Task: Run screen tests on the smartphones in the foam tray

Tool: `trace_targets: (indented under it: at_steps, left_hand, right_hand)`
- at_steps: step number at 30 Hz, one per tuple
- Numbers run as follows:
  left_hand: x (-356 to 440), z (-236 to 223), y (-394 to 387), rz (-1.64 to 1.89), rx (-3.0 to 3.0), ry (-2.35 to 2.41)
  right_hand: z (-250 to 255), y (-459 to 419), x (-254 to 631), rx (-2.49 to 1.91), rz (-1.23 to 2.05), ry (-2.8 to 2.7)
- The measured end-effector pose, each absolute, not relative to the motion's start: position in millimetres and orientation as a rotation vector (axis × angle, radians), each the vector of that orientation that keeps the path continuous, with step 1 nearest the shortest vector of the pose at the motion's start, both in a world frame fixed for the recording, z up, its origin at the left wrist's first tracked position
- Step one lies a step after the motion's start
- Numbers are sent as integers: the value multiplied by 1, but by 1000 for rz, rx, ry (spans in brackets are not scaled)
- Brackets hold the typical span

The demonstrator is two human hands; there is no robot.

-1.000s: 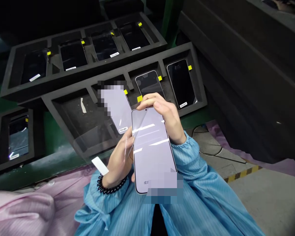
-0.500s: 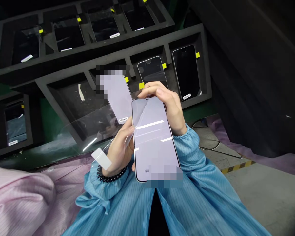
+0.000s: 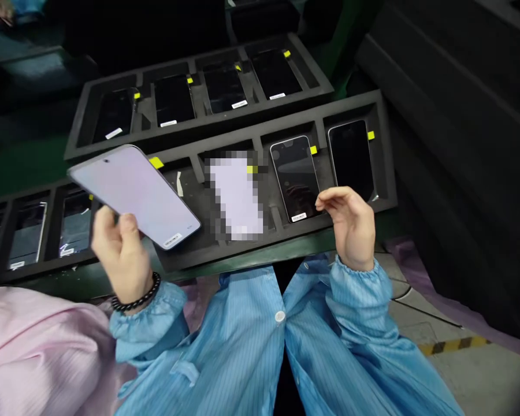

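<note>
My left hand [image 3: 123, 254] grips a smartphone [image 3: 134, 188] by its lower left side, thumb over the edge. The phone's screen glows pale lavender; a white label [image 3: 172, 240] sits at its lower end and a yellow tab [image 3: 156, 163] sticks out at its upper right. It is held tilted above the left part of a dark foam tray [image 3: 216, 254]. My right hand [image 3: 351, 225] is cupped with loosely bent fingers and nothing visible in it, near a dark-screened phone [image 3: 294, 179] in the tray. Another lit phone [image 3: 238, 199], partly pixelated, lies in the adjoining compartment.
At the tray's right end lies another dark phone [image 3: 351, 159]. Behind stands a second foam tray [image 3: 199, 115] with several phones, and more phones lie in a tray [image 3: 54, 231] at left. Pink fabric [image 3: 39, 346] fills the lower left. A large dark panel [image 3: 459, 173] stands at right.
My left hand has carried the phone up and left, over the tray. My right hand has left the phone and moved right. The loose clear film with its white label no longer hangs by my left wrist.
</note>
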State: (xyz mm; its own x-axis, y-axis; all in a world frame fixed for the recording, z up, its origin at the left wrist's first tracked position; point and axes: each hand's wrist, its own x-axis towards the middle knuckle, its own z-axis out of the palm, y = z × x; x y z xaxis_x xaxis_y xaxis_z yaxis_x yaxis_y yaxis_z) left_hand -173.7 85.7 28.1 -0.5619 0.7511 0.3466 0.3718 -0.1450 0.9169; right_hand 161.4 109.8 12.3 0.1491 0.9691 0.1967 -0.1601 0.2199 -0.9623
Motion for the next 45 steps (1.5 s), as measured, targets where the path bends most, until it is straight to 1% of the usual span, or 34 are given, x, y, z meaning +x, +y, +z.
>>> trace_targets:
  at_steps: [4,8,9,11,13,15,16,19,22,28,32,43,45]
  left_hand:
    - [-183,1,90,1552,1228,1796]
    - [-173,-1,85,1346,1304,1822]
    - [-171,2,82,1373,1359,1883]
    - [-167,7,76,1564,1502,2067]
    - [-169,7,67,1822,1564,2195]
    - [-174,0,57,1909,1473,2156]
    - [-177,-7,52,1854,1399,2093]
    - [-183,-31,43,1520,1250,1949]
    - [-182,-47,41,1363,1243,1909]
    - [-185,-48,45,1304,1322,2001]
    - [-187,-49,45,1355,1327,1897]
    - [-190,-52,43,1337,1398,1930]
    - [-192,-53,42,1359,1411,1880]
  right_hand:
    - [1,108,156,-1003,1084,-1142]
    - [5,110,143,-1010,1063,-1239]
    - [8,110,139,-1014,1042,-1269]
    - [12,108,131,-1034,969,-1366]
    - [11,105,124,-1055,838,-1532]
    - [5,102,118,-1028,642,-1752]
    - [1,101,115,-982,519,-1868]
    - [-16,100,105,-823,161,-2159]
    - [-25,102,99,-781,-7,-2326]
    - [-23,102,97,-820,-76,-2458]
    - [-23,102,97,-814,-81,-2466]
    - [-24,102,95,-817,-93,-2453]
    - [-23,102,95,-828,-91,-2459]
